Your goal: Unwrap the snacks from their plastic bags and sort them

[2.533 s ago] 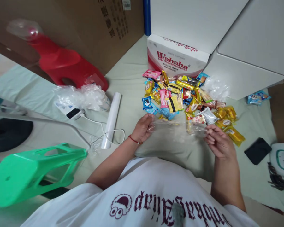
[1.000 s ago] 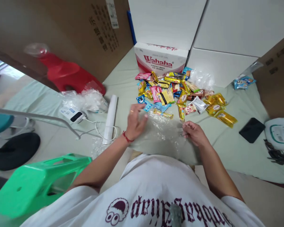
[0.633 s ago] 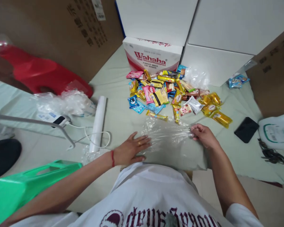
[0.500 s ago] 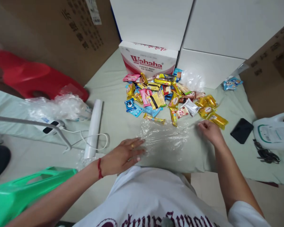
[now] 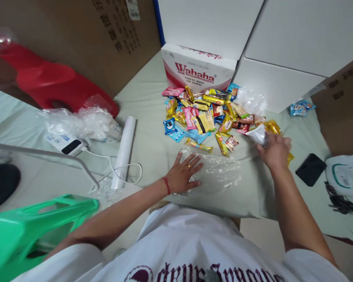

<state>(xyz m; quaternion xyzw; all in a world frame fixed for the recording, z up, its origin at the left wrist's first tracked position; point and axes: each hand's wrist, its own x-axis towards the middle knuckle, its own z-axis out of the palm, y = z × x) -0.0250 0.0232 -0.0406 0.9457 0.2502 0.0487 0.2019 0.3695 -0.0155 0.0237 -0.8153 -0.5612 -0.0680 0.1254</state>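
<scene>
The left hand (image 5: 182, 174) lay flat with its fingers spread, holding nothing, on the nine o'clock side of the clear plastic (image 5: 223, 172). At two o'clock from that plastic, the right hand (image 5: 274, 152) held a silver packet (image 5: 257, 134). Colorful snacks (image 5: 206, 122) sat at twelve o'clock.

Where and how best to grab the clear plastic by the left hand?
Probably pinch the right edge of the clear plastic between thumb and finger, coming in low from the right. It lies thin, wrinkled and nearly flat, so its edge offers the best purchase; the left hand is spread over its left side.
</scene>
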